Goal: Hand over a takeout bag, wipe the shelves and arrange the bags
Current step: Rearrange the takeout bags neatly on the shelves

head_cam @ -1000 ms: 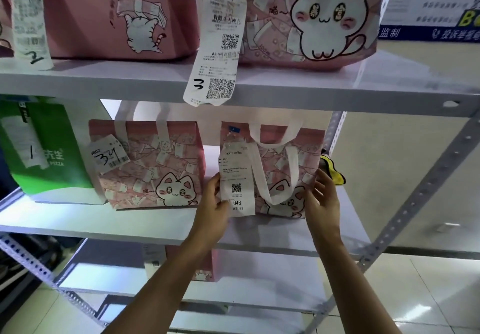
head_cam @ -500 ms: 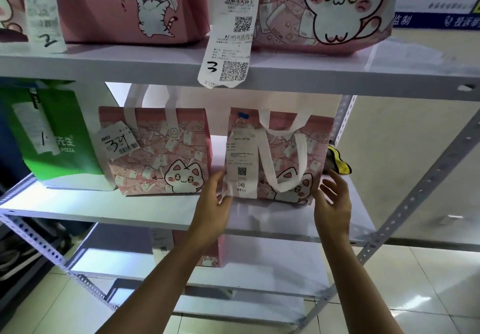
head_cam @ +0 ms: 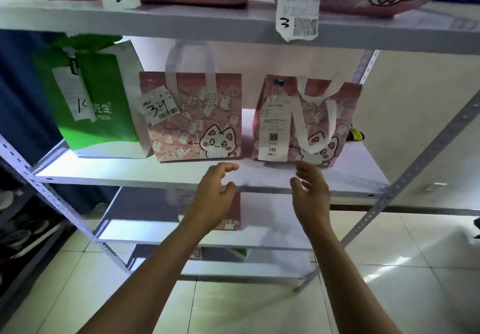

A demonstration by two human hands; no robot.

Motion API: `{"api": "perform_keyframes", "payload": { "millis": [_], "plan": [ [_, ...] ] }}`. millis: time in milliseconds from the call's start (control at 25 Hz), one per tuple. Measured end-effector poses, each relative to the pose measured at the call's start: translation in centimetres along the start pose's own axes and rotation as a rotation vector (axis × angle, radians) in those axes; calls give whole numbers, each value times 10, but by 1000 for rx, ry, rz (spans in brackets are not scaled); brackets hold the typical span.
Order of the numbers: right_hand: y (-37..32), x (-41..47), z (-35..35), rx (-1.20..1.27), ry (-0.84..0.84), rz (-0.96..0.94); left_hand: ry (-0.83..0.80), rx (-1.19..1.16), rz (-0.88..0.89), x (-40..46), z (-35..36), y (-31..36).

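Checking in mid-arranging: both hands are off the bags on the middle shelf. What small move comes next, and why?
Probably nudge the pink cat-print bag with the 046 receipt leftward. It stands upright on the white metal shelf, but a visible gap separates it from the pink cat-print bag marked 34, which sits against the green pizza bag. The left hand and right hand hover open, just below it.

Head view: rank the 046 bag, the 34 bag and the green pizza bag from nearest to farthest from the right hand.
From the right hand:
1. 046 bag, just above it, on the shelf's right.
2. 34 bag, middle of the shelf, beyond the left hand.
3. green pizza bag, far left end.
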State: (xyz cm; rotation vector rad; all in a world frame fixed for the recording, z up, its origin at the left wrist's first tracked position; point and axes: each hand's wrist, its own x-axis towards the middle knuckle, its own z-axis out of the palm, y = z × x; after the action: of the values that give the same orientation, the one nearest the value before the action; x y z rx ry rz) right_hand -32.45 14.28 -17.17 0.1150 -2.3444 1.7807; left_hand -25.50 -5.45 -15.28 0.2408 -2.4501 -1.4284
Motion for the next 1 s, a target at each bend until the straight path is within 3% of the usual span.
{"api": "perform_keyframes", "payload": {
  "millis": [520,760,1000],
  "plan": [
    [22,-169,134,-87,-6,117,-95,28,-27,-91,-132,-131],
    [68,-206,171,-119,-107,208,-104,-6,-145,-123,-134,-200],
    [162,-206,227,-197,-235,199,-104,13,-213,-130,-89,-309]
  ]
}}
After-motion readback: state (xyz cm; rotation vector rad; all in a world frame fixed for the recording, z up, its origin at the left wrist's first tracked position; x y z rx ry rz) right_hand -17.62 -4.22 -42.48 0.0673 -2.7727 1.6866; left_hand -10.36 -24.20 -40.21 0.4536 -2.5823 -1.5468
